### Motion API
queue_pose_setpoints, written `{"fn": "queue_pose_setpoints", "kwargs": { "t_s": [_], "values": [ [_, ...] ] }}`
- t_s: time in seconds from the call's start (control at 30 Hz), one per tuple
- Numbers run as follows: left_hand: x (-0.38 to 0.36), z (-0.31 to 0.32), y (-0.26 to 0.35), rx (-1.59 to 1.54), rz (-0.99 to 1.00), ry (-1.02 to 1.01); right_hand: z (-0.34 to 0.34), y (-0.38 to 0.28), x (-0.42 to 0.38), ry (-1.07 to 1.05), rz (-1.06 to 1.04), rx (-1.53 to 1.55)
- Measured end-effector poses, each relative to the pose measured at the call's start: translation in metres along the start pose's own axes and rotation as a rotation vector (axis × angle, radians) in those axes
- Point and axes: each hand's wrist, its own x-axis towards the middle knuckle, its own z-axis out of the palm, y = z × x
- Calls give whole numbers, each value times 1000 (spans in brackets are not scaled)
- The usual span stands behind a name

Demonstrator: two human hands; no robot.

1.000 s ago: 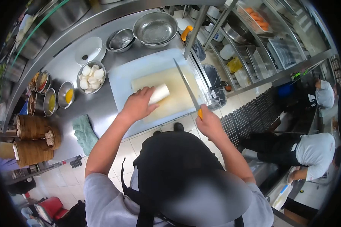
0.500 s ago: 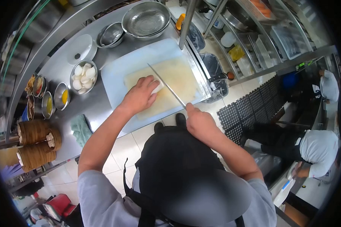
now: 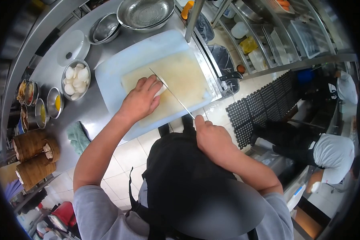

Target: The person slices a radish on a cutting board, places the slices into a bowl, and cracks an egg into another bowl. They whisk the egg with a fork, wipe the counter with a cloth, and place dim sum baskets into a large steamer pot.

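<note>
My left hand (image 3: 139, 101) is closed on a white rounded piece (image 3: 160, 90), pressing it on the white cutting board (image 3: 112, 76). The piece is mostly hidden under the fingers. My right hand (image 3: 213, 138) grips the handle of a long kitchen knife (image 3: 174, 96). Its thin blade slants across the board, edge-on to me, passing right beside the piece and my left fingertips. To the left of the board, a metal bowl (image 3: 88, 82) is heaped with similar smooth white pieces (image 3: 76, 80).
Left of the board lie a green cloth (image 3: 78, 137), small metal bowls (image 3: 52, 108) and bamboo steamers (image 3: 37, 163). Behind it stand a metal colander (image 3: 146, 16), nested bowls (image 3: 105, 30) and a white lid (image 3: 73, 47). Another person (image 3: 332, 156) works at right, near shelving (image 3: 300, 67).
The whole view has shifted, with board and bowls now slightly further left. Both hands keep their grips, and the blade lies in nearly the same place beside the white piece.
</note>
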Motion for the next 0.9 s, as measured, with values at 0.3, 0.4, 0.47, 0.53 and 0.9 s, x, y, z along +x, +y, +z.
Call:
{"fn": "queue_pose_setpoints", "kwargs": {
  "t_s": [0.3, 0.4, 0.47, 0.53, 0.9],
  "values": [
    [-2, 3, -3, 30, 14, 20, -7, -8, 4, -62, 20, 23],
    [-1, 1, -4, 18, 22, 16, 3, -7, 20, -96, 43, 13],
    [0, 0, -3, 5, 27, 16, 17, -5, 36, -63, 70, 72],
    [-1, 2, -5, 5, 30, 22, 26, -5, 57, -65, 59, 87],
    [-4, 3, -5, -57, 12, 73, 52, 23, 33, -102, 57, 118]
  ]
}}
